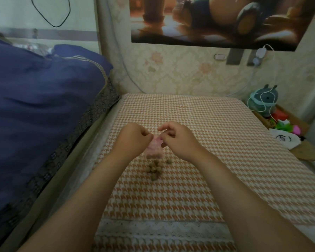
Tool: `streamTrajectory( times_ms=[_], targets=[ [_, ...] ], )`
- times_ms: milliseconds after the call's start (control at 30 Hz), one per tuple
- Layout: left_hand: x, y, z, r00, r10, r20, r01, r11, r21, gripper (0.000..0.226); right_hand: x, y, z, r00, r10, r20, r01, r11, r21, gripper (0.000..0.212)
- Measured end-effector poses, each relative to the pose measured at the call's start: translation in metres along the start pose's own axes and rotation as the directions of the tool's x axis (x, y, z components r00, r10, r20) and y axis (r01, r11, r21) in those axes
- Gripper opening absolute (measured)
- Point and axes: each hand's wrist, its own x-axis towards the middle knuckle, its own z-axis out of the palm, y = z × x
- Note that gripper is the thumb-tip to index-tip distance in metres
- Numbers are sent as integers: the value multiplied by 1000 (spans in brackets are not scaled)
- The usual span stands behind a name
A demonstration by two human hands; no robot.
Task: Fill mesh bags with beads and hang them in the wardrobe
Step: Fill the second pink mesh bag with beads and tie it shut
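Observation:
A small pink mesh bag (154, 150) hangs just above the orange houndstooth table (198, 128). My left hand (133, 140) pinches its top from the left and my right hand (176, 139) pinches the top from the right, fingers curled at the bag's mouth. Below the bag several brown beads (154, 169) lie in a small heap on the cloth, with one bead (169, 161) a little to the right. The bag's contents are too blurred to tell.
A bed with a dark blue quilt (40, 106) borders the table on the left. At the right edge stand a teal plush toy (262, 100), bright green and pink items (284, 125), a white bag (282, 139) and a round coaster (305, 151). The wall lies behind.

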Motion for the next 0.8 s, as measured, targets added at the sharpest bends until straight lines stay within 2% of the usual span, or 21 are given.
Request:
streamTrajectory(
  times_ms=[67, 167, 267, 367, 467, 567, 700, 800],
  targets=[
    [-2, -14, -6, 1000, -24, -2, 24, 1000, 20, 32, 7, 3, 9, 999, 21, -24, -22, 1000, -19, 16],
    [-6, -32, -11, 1000, -22, 5, 22, 1000, -17, 39, 12, 13, 21, 998, 46, 49, -27, 943, -332, 28],
    [-7, -42, -13, 999, -36, 27, 37, 997, -60, 29, 14, 24, 34, 979, 117, 165, -8, 838, -545, 37],
    [-8, -48, -9, 998, -24, 63, 30, 994, -101, 17, 19, 30, 44, 968, 149, 204, 20, 759, -651, 40],
    [-4, -52, -2, 995, -5, 99, 18, 991, -135, 13, 23, 37, 49, 971, 148, 186, 18, 735, -677, 30],
    [2, -53, 3, 992, 4, 130, 11, 993, -119, 23, 24, 43, 52, 981, 142, 135, -22, 762, -647, 22],
    [7, -54, 4, 985, 12, 173, 5, 995, -100, 27, 29, 40, 41, 994, 108, -3, -93, 836, -541, 19],
    [9, -55, 6, 983, -6, 184, 26, 994, -104, 28, 34, 19, 32, 993, -14, -114, -33, 915, -402, 16]
  ],
)
